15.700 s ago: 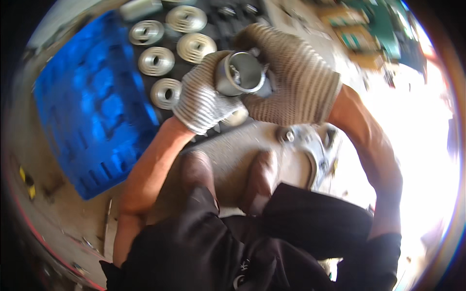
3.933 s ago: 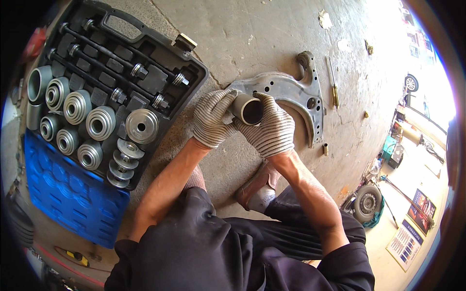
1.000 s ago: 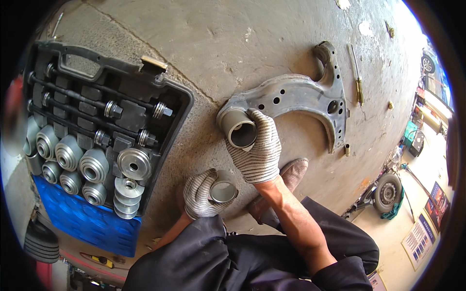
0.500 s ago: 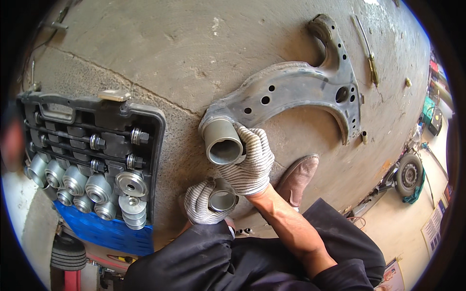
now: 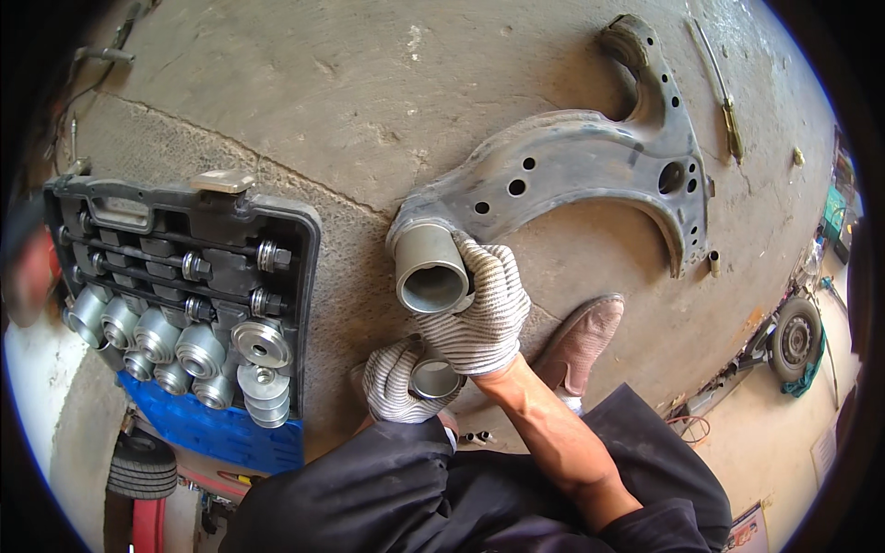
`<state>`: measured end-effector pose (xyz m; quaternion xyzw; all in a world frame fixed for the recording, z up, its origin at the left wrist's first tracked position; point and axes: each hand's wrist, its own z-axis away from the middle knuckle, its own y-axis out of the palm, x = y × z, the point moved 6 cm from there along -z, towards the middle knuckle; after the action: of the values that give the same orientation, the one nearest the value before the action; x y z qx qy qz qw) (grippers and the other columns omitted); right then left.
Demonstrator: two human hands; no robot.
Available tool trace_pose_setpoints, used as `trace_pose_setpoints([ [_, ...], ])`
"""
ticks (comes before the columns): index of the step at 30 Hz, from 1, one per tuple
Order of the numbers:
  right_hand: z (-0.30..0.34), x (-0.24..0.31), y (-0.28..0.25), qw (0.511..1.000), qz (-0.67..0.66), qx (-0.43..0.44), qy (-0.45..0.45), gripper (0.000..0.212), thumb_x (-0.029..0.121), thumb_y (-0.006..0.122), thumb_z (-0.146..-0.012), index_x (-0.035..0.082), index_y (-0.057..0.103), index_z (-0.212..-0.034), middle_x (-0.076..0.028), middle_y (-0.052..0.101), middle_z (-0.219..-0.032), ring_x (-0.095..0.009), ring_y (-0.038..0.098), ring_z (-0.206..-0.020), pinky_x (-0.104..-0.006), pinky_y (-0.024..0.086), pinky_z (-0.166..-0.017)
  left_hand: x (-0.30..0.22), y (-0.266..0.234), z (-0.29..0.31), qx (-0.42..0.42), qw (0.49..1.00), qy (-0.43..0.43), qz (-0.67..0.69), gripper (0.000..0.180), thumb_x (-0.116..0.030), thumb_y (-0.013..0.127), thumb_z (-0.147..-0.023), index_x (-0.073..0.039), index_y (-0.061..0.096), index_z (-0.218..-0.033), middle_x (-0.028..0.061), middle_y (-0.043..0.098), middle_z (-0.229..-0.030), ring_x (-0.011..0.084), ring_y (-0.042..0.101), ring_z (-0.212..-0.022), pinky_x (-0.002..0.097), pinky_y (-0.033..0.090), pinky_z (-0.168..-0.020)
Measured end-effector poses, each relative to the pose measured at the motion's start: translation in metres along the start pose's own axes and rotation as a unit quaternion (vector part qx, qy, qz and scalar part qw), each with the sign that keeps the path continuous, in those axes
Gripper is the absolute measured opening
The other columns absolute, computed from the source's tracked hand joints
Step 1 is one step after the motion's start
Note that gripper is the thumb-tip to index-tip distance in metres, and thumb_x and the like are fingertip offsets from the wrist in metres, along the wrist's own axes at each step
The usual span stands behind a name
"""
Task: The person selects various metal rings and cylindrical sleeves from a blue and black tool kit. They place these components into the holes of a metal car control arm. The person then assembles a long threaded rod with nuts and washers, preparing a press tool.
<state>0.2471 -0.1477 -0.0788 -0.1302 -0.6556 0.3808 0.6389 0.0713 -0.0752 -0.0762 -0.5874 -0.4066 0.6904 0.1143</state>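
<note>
A grey metal control arm (image 5: pixel 590 152) lies on the concrete floor in front of me. Over its near left end sits a wide, hollow steel sleeve (image 5: pixel 430 251), its open mouth tilted toward me. My right hand (image 5: pixel 484 318), in a striped knit glove, is closed round the right side of that sleeve. Lower and slightly left, my gloved left hand (image 5: pixel 395 382) grips a smaller steel sleeve (image 5: pixel 437 378), its opening also facing up at me. The right hand partly covers this smaller sleeve's upper edge.
An open black tool case (image 5: pixel 309 276) at the left holds threaded rods and several steel cups, with its blue lid (image 5: pixel 212 429) below. A screwdriver (image 5: pixel 730 124) lies at far right. My shoe (image 5: pixel 585 341) is beside the arm. A wheel (image 5: pixel 795 341) stands farther right.
The whole scene has shifted slightly to the right in view. Both hands keep their grips on the two sleeves, with little movement relative to the control arm.
</note>
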Motion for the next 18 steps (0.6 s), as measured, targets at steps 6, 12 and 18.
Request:
trace_pose_setpoints([
  [6,0.002,0.004,0.002,1.0,0.016,-0.008,-0.01,0.065,0.016,0.097,-0.068,0.001,0.067,-0.124,-0.019,0.071,-0.103,-0.037,0.073,-0.086,-0.0417,0.06,-0.078,0.0,0.0,-0.002,-0.012,1.0,-0.006,0.013,0.06,-0.032,0.097,-0.064,-0.005,0.074,-0.113,0.0127,0.076,-0.106,0.0308,0.074,-0.088,0.0466,0.058,-0.08],
  [12,0.005,-0.001,0.0,1.0,0.016,-0.013,-0.011,0.065,0.022,0.097,-0.075,0.002,0.066,-0.129,-0.019,0.069,-0.108,-0.039,0.074,-0.094,-0.0444,0.061,-0.081,0.005,-0.002,0.002,0.008,0.999,0.009,0.05,0.067,-0.039,0.098,-0.072,-0.001,0.072,-0.122,0.0174,0.073,-0.118,0.036,0.073,-0.097,0.0462,0.06,-0.085],
  [18,0.01,-0.008,-0.008,0.999,0.024,-0.005,-0.03,0.067,0.016,0.092,-0.079,0.003,0.063,-0.138,-0.02,0.069,-0.117,-0.035,0.072,-0.101,-0.0413,0.059,-0.089,0.01,-0.01,0.006,-0.062,0.994,-0.004,0.087,0.071,-0.036,0.1,-0.068,-0.002,0.072,-0.124,0.0166,0.074,-0.122,0.0357,0.073,-0.1,0.047,0.06,-0.088],
])
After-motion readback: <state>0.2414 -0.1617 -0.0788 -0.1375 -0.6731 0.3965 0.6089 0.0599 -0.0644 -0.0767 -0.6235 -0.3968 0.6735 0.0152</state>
